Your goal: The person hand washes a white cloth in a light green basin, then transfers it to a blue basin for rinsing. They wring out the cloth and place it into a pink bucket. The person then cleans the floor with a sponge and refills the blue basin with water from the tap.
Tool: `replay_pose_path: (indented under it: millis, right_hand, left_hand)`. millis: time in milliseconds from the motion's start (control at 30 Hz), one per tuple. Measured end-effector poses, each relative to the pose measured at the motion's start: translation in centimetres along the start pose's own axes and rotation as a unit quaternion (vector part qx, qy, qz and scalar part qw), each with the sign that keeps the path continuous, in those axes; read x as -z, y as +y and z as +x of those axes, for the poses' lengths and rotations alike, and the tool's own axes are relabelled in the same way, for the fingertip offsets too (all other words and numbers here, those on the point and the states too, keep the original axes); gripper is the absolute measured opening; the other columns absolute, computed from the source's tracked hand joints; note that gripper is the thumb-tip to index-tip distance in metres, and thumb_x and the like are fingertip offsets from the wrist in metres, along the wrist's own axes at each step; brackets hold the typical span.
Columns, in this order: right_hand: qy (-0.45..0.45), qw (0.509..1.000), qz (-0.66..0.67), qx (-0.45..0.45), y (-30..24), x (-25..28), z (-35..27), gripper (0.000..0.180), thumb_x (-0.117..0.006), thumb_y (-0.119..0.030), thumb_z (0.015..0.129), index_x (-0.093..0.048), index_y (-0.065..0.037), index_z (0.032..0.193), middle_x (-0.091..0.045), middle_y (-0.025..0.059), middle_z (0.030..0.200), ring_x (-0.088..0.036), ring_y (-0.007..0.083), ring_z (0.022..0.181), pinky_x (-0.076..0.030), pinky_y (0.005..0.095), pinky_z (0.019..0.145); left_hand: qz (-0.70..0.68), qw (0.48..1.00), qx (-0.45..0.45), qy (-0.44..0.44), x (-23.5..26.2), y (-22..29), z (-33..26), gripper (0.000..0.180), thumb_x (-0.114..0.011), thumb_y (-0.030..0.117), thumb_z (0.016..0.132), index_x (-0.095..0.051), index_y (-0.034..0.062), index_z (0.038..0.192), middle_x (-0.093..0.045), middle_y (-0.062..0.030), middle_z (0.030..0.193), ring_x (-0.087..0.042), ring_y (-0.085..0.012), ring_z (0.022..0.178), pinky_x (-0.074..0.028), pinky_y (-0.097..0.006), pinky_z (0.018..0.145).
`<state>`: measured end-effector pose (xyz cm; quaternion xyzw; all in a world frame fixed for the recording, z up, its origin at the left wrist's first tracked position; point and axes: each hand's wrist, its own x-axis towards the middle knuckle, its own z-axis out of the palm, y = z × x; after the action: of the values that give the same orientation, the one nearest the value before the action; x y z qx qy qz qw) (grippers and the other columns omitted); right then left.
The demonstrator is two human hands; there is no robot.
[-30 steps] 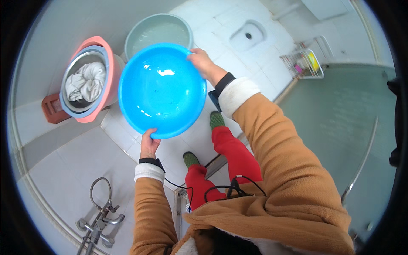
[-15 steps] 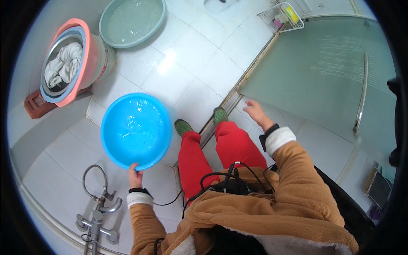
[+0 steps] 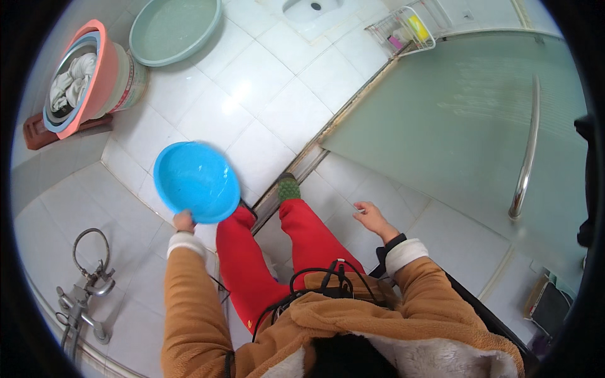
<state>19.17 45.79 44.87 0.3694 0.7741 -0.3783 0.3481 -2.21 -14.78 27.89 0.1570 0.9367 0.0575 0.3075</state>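
Note:
My left hand grips the near rim of a round blue plastic basin. The basin is held tilted over the white tiles, and its inside glistens as if wet. Whether any water lies in it I cannot tell. Out to the right, in front of the glass door, my right hand hangs in the air with its fingers apart and nothing in them.
A pale green basin of water stands at the far left. Near it a pink basin and others are stacked, with white cloth inside. A metal tap is at left; a frosted glass door and raised sill lie right.
The blue basin has tilted more and looks smaller, still in my left hand. My legs and view have shifted toward the sill. My right hand stays free.

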Motion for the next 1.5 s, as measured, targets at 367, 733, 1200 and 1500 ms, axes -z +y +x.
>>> replay_pose_path:
  millis: [367,733,1200,1500]
  right_hand:
    - [0.056,0.996,-0.061,-0.020,5.2,3.2,-0.1,0.040,-0.068,-0.018,0.083,-0.062,-0.004,0.121,-0.062,0.0153,0.113,-0.064,0.0256,0.094,-0.053,0.0358,0.084]
    - [-0.042,0.993,-0.061,0.092,0.2,-1.7,0.0,0.040,-0.070,-0.021,0.082,-0.063,-0.006,0.119,-0.062,0.0139,0.108,-0.062,0.0270,0.094,-0.052,0.0357,0.083]
    - [-0.056,0.993,-0.079,0.074,4.0,0.0,1.1,0.037,-0.068,-0.017,0.086,-0.062,-0.005,0.121,-0.065,0.0102,0.106,-0.063,0.0178,0.089,-0.052,0.0316,0.078]
    - [-0.030,0.996,-0.067,0.049,7.1,0.1,1.1,0.038,-0.069,-0.018,0.085,-0.063,-0.005,0.120,-0.065,0.0100,0.104,-0.062,0.0197,0.090,-0.051,0.0324,0.081]
  left_hand:
    - [-0.890,0.240,0.360,-0.146,-8.3,28.4,7.3,0.032,-0.059,0.000,0.081,-0.052,-0.0015,0.112,-0.062,-0.0160,0.107,-0.062,-0.0317,0.097,-0.055,-0.035,0.082]
    - [-0.512,0.851,-0.118,0.009,-3.6,11.8,-7.6,0.024,-0.058,-0.001,0.088,-0.060,0.0042,0.111,-0.062,-0.0120,0.114,-0.061,-0.0224,0.105,-0.056,-0.038,0.082]
    - [-0.411,0.733,0.539,0.054,-4.0,-11.3,-16.0,0.020,-0.061,0.014,0.072,-0.060,0.0022,0.088,-0.062,-0.0152,0.078,-0.061,-0.0286,0.073,-0.049,-0.043,0.064]
    - [-0.164,0.933,0.321,-0.001,-7.1,7.6,2.8,0.025,-0.055,0.023,0.077,-0.071,0.0036,0.081,-0.068,-0.0241,0.095,-0.065,-0.0428,0.089,-0.051,-0.051,0.076]
